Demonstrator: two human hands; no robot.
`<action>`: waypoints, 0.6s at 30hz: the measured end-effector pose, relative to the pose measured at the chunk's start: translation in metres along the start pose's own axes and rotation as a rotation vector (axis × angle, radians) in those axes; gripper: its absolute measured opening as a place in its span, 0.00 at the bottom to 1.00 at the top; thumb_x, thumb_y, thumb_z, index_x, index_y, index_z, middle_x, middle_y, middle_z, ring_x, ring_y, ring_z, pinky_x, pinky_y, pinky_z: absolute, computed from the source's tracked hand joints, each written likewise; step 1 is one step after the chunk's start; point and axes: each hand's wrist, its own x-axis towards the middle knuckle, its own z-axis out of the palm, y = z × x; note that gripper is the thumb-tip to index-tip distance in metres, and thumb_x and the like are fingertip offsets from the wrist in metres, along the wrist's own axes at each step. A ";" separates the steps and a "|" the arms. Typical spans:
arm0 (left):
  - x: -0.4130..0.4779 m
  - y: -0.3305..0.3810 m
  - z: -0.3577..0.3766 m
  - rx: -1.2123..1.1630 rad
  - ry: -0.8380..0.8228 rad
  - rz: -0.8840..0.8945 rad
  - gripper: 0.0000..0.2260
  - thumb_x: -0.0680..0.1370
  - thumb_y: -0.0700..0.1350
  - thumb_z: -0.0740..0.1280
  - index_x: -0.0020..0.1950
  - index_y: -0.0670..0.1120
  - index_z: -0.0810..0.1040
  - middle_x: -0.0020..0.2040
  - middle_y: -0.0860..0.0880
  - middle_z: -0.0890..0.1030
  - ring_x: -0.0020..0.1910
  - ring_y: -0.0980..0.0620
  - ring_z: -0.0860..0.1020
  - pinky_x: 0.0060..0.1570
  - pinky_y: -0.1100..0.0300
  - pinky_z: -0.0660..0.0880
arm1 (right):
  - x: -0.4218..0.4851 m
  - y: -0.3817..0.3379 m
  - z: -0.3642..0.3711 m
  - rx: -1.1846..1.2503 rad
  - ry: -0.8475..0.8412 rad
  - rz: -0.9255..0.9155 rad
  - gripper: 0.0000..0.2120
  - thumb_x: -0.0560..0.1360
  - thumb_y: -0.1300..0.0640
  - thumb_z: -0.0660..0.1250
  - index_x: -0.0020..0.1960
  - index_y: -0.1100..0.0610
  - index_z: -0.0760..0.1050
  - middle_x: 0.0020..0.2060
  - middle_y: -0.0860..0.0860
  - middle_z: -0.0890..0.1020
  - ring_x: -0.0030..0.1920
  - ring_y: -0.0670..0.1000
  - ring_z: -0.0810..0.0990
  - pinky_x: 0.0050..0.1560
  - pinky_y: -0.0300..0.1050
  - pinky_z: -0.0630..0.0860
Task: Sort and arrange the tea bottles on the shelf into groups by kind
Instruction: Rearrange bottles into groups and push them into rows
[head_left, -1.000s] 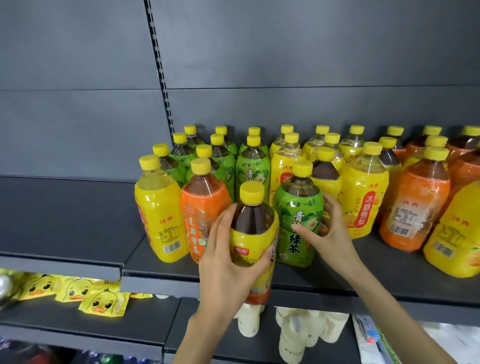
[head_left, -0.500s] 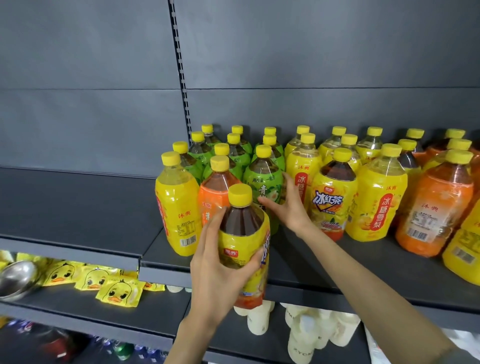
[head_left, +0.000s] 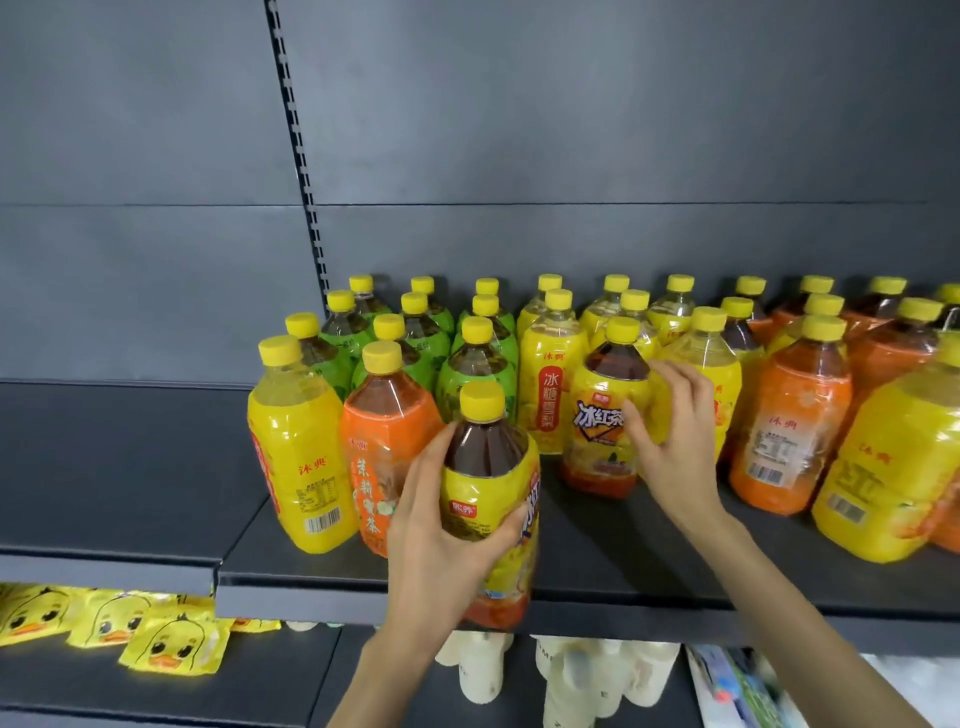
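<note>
Many yellow-capped tea bottles stand on a dark grey shelf (head_left: 649, 571). My left hand (head_left: 436, 545) grips an iced black tea bottle (head_left: 485, 483), yellow label over dark tea, held upright at the shelf's front edge. My right hand (head_left: 672, 447) holds a matching iced black tea bottle (head_left: 597, 421) that stands on the shelf, thumb on its label and fingers round its right shoulder. Green tea bottles (head_left: 470, 374) cluster at the back left. An orange jasmine tea bottle (head_left: 384, 441) and a yellow bottle (head_left: 293, 447) stand front left.
A yellow pear drink bottle (head_left: 550, 395) stands between the green group and my right hand. Orange bottles (head_left: 795, 431) and a big yellow bottle (head_left: 893, 467) fill the right. Below lie duck-print packets (head_left: 171, 644) and white bottles (head_left: 478, 670). The left shelf section (head_left: 114, 467) is bare.
My right hand pushed a green tea bottle back among the green ones, let it go, and moved right onto the standing iced black tea bottle. My left hand kept its bottle.
</note>
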 end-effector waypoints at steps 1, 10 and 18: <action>0.003 0.001 0.004 -0.003 -0.020 0.001 0.35 0.64 0.60 0.72 0.69 0.62 0.63 0.63 0.64 0.70 0.64 0.64 0.69 0.60 0.75 0.66 | 0.006 0.002 0.000 -0.042 -0.030 0.040 0.27 0.76 0.50 0.67 0.70 0.57 0.65 0.66 0.57 0.67 0.68 0.51 0.65 0.64 0.37 0.62; 0.019 -0.002 0.028 0.025 -0.135 0.004 0.39 0.68 0.55 0.74 0.71 0.63 0.53 0.68 0.58 0.63 0.65 0.64 0.63 0.58 0.70 0.64 | 0.011 -0.005 0.036 -0.251 -0.068 0.130 0.47 0.69 0.48 0.75 0.77 0.56 0.50 0.72 0.57 0.61 0.72 0.57 0.59 0.66 0.48 0.64; 0.017 0.003 0.026 0.241 -0.091 -0.008 0.42 0.67 0.66 0.67 0.75 0.59 0.50 0.68 0.53 0.61 0.64 0.56 0.66 0.47 0.58 0.74 | 0.009 -0.005 0.028 -0.270 -0.099 0.140 0.44 0.69 0.49 0.74 0.76 0.55 0.53 0.73 0.54 0.60 0.71 0.56 0.59 0.62 0.50 0.69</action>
